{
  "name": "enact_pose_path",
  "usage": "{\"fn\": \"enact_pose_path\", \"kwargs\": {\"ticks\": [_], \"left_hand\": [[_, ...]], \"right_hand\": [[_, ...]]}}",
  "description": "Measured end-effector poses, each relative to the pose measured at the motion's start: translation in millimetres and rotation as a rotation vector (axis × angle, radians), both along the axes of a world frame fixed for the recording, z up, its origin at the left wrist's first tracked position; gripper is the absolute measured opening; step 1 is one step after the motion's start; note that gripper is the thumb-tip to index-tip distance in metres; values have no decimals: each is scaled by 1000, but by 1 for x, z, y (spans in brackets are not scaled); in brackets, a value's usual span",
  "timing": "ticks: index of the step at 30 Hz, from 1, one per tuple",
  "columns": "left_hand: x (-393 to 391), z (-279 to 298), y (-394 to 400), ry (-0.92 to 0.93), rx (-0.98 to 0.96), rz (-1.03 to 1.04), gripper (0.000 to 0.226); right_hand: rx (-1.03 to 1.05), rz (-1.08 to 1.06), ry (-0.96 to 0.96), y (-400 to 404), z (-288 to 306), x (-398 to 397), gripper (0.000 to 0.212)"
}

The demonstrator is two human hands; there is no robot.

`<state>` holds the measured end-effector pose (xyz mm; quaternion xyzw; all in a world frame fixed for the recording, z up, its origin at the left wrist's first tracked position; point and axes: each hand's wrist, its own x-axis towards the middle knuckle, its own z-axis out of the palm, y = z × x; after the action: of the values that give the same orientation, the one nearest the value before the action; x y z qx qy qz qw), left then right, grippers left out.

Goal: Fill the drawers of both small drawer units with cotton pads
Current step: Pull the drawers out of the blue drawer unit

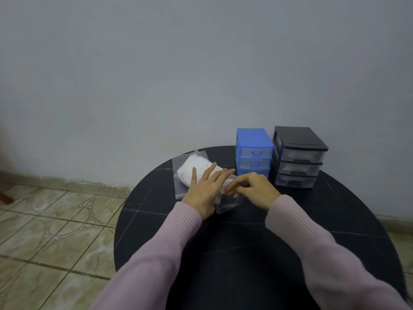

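Note:
A clear plastic bag (182, 166) full of white cotton pads (196, 167) lies at the back left of the round black table (223, 253). My left hand (206, 189) rests flat on the bag with fingers straight and spread. Just to its right, my right hand (252, 190) has curled fingers pinching the bag's open end (230, 203). Behind my right hand stand a blue three-drawer unit (253, 151) and, to its right, a black three-drawer unit (298, 156). All their drawers look closed.
A grey wall rises right behind the table. Patterned floor tiles (55, 220) spread to the left. A dark wooden piece (5, 196) shows at the left edge. Both arms wear pink knit sleeves.

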<state>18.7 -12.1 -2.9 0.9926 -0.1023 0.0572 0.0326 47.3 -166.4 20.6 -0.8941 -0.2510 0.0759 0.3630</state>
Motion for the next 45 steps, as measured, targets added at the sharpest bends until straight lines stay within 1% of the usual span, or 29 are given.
{"fn": "enact_pose_path", "kwargs": {"ticks": [2,5,10,14,16,17,19,21,23,26,30,33,36,38,41,43,45], "left_hand": [[-1,1,1,43,88,-10,90],[0,3,4,98,141,-18,89],[1,9,7,203,108,-20,104],[1,10,9,232,85,-6,109],[2,15,10,246,61,-3,105],[2,20,11,231,36,-2,97],[6,32,12,153,-75,14,76],[14,42,8,35,-203,29,74],[30,50,0,-53,-286,4,71],[61,59,-17,-56,-307,-73,73],[91,63,-34,43,-169,-94,79],[104,61,-37,129,-143,-68,75],[109,58,-37,141,-144,-56,73],[108,57,-36,128,-158,-58,73],[108,58,-34,111,-193,-64,72],[108,59,-33,105,-199,-64,73],[108,60,-33,103,-208,-63,75]], "right_hand": [[-6,6,58,-4,2,3,24],[13,-28,115,-11,3,11,26],[86,-263,60,-22,0,33,21],[-38,-345,23,-29,-9,47,38],[-125,-351,-17,-29,-11,51,45],[-173,-350,-45,-28,-12,52,48],[-262,-343,-106,-27,-12,53,55],[-311,-327,-160,-25,-10,54,60],[-355,-325,-214,-23,-8,55,62],[-388,-339,-265,-21,-6,58,62],[-398,-322,-294,-20,-9,64,61],[-347,-322,-274,-21,-7,70,53],[-305,-332,-243,-22,-5,71,43],[-311,-356,-315,-23,-2,65,34],[-326,-399,-536,-28,3,50,16],[-304,-411,-730,-34,2,44,11],[-208,-447,-885,-39,2,44,15]]}}
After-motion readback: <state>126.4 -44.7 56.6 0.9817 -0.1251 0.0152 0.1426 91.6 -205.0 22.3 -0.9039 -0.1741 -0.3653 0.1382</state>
